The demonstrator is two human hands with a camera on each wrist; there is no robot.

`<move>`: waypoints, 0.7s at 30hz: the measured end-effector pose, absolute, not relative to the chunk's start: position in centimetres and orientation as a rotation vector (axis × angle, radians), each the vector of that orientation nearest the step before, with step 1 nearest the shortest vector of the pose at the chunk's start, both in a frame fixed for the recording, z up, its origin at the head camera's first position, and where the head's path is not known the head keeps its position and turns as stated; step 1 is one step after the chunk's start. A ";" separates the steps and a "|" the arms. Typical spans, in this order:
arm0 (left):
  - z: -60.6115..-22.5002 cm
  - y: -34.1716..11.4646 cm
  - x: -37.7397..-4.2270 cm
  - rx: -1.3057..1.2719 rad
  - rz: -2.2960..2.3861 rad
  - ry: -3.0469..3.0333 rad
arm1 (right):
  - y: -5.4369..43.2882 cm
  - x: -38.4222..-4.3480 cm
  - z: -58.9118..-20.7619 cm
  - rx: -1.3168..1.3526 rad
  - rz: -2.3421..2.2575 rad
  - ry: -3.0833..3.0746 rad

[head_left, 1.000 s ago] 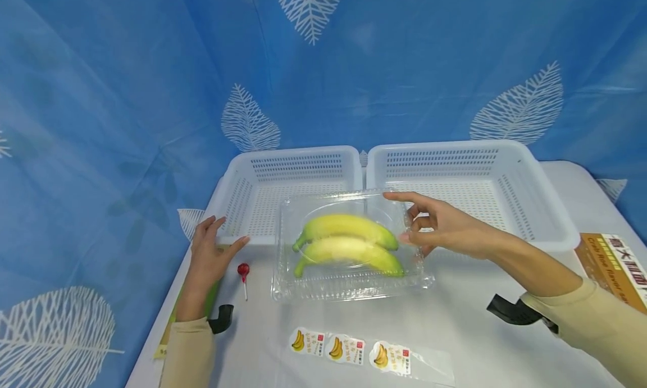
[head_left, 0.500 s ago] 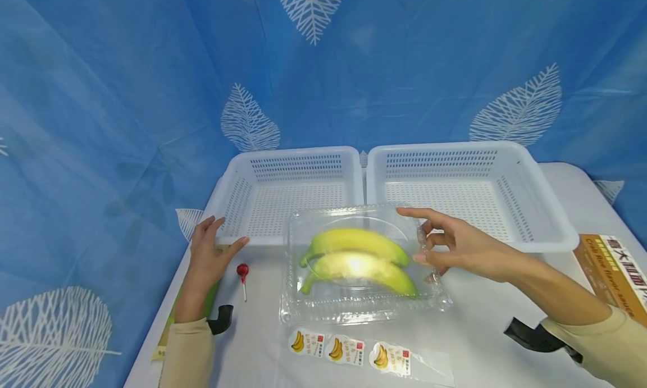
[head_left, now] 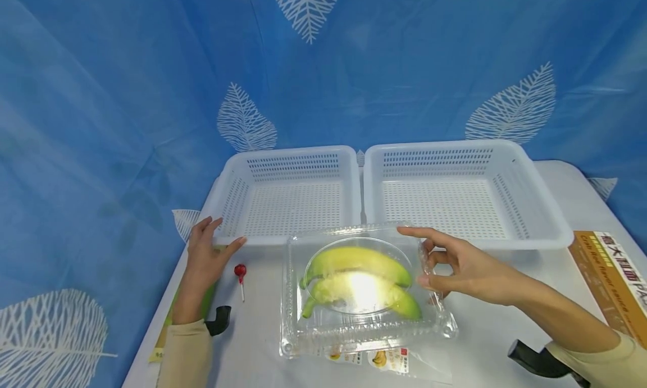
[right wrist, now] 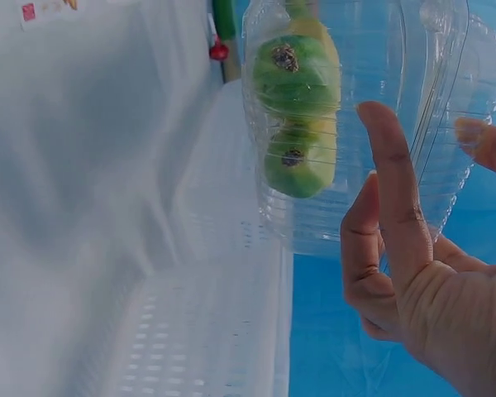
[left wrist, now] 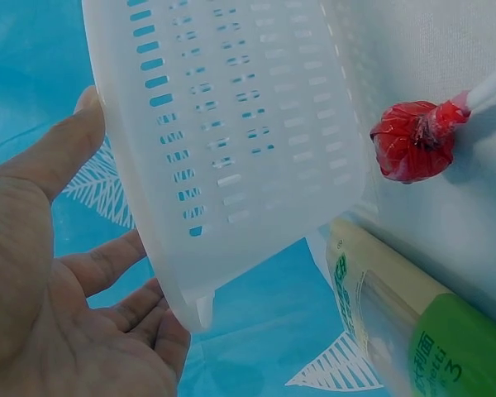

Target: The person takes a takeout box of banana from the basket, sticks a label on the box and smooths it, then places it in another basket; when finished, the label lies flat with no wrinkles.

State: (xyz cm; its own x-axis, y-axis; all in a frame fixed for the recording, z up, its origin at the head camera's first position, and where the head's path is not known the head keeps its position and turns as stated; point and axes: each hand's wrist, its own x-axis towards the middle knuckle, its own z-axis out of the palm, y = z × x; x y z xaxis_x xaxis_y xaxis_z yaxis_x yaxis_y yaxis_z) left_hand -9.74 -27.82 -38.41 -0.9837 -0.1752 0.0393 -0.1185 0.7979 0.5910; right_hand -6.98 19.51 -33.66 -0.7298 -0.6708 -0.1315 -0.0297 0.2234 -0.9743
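Observation:
My right hand [head_left: 470, 270] pinches the right edge of a clear plastic clamshell box [head_left: 303, 329], held raised in front of the baskets. Two yellow-green bananas [head_left: 360, 260] lie side by side in it, their dark-tipped ends [right wrist: 285, 58] facing the right wrist camera. Light glares off the lid. My left hand [head_left: 203, 270] rests, fingers spread, at the near left corner of the left white basket [head_left: 293, 240]; the left wrist view has its fingertips right at the rim. Beneath the box, a strip of banana stickers [head_left: 389, 359] is partly covered.
A second white basket [head_left: 445, 208] stands to the right of the first. A red lollipop [head_left: 240, 271] lies near the left hand, beside a green and yellow spaghetti pack [left wrist: 446, 331]. At the right edge is a brown sauce pasta box [head_left: 609, 281]. Blue curtain surrounds the table.
My right hand has brought the box of bananas toward me and slightly right, from over the baskets' front rims to partly over the stickers. My left hand has stayed at the basket corner.

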 end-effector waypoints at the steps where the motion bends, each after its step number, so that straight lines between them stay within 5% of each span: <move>1: -38.4 -27.8 -9.7 0.241 -0.941 -2.892 | 19.5 -6.8 -33.9 -0.651 -1.549 1.958; 21: -38.4 -27.7 -9.7 0.280 -0.940 -2.902 | 21.3 -3.2 -38.8 -0.616 -1.680 1.931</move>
